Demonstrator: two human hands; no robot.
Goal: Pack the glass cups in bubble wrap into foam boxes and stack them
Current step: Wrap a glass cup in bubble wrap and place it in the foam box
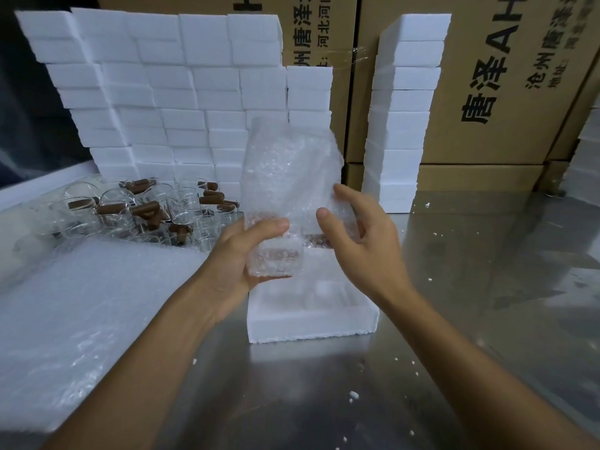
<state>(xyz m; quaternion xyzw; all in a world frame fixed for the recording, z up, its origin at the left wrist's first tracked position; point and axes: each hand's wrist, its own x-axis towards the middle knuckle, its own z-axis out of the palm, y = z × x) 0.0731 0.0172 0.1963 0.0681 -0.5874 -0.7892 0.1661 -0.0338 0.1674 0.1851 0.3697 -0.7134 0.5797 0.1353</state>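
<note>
- Your left hand [242, 254] is clenched around one wrapped cup [274, 254]: thumb across the top, fingers underneath, brown showing through the wrap.
- Your right hand [360, 238] pinches the loose bubble wrap sheet [289, 164] with its thumb against the fingers; the sheet stands up above both hands and is blurred.
- A second brown patch shows through the wrap just under your right thumb; you cannot tell whether it belongs to the same cup.
- Directly below your hands lies one open foam box [311, 319] on the metal table [454, 319]. Its moulded hollows look white; whether anything sits in them cannot be told, as your hands cover the far part.
- To the left of your left forearm lies one flat stack of bubble wrap sheets [81, 303]; the number of sheets cannot be counted.
- Beyond that, up and left of the grip, stands a cluster of unwrapped glass cups [146, 209] with brown handles, roughly a dozen handles, packed too closely for an exact count.
- Behind the cups rises a wall of stacked foam boxes [162, 92], about six columns wide.
- Up and right of your right hand stands one tall single column of foam boxes [406, 108], roughly nine high.
- Behind everything stand printed cardboard cartons [503, 92].
- White foam crumbs [354, 395] are scattered over the table near your forearms.
</note>
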